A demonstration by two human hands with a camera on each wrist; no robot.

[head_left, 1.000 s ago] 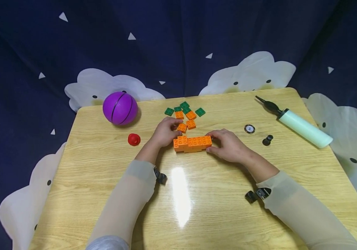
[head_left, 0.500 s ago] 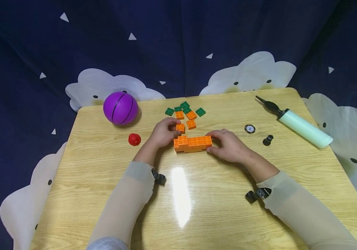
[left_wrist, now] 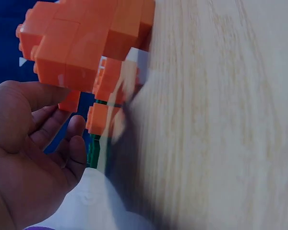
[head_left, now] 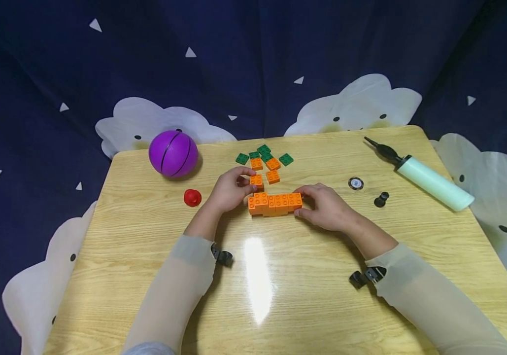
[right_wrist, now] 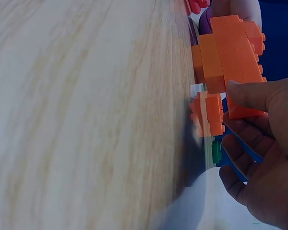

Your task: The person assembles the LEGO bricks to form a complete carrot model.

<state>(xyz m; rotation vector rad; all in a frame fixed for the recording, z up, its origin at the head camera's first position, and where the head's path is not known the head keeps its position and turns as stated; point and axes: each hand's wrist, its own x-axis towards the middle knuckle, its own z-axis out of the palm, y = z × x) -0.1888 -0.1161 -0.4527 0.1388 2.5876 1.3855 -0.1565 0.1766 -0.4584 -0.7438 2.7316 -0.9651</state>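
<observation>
1 orange brick (head_left: 256,180), prob. pinched, L hand (head_left: 228,191).

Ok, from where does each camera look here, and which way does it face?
Head: on the head, facing forward and down at the table; both forearms, the left hand and the right hand show.
Left wrist: on that wrist, looking along the left hand, which pinches a loose orange brick, beside the orange brick build.
Right wrist: on that wrist, looking at the right hand gripping the build's end; what seems part of the left hand shows behind.
Both wrist views share the build and table.
</observation>
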